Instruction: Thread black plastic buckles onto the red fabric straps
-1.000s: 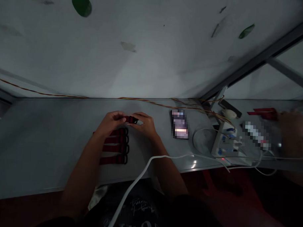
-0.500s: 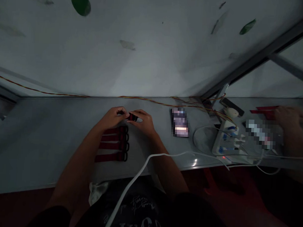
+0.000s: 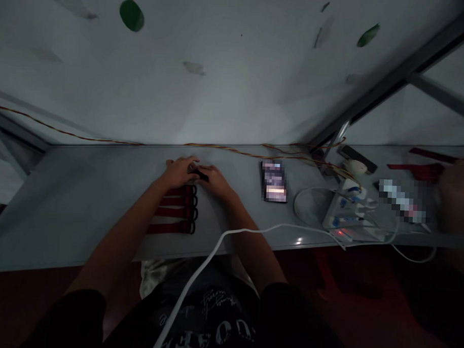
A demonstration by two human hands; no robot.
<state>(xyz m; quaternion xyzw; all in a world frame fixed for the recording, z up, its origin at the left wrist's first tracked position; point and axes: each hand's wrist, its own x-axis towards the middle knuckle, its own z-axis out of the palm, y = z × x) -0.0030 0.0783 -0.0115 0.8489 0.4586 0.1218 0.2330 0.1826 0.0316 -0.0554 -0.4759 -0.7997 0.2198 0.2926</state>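
Note:
My left hand (image 3: 177, 172) and my right hand (image 3: 215, 182) meet above the grey table (image 3: 82, 209), pinching a small dark strap piece with a black buckle (image 3: 201, 176) between their fingers. Most of that piece is hidden by my fingers. Just below my hands, several red straps with black loop ends (image 3: 175, 210) lie side by side in a neat stack on the table. My left hand is the closer one to the top strap, and I cannot tell if it touches it.
A pixelated phone (image 3: 274, 180) lies to the right of my hands. Further right stand a white power strip (image 3: 345, 213) and a pixelated item (image 3: 402, 201), beside a co-worker's hand (image 3: 457, 194) and red straps (image 3: 418, 171). A white cable (image 3: 202, 264) crosses my right forearm.
My hands have closed in around the small piece, hiding more of it. The co-worker's hand has shifted right, and the whole view has tilted slightly.

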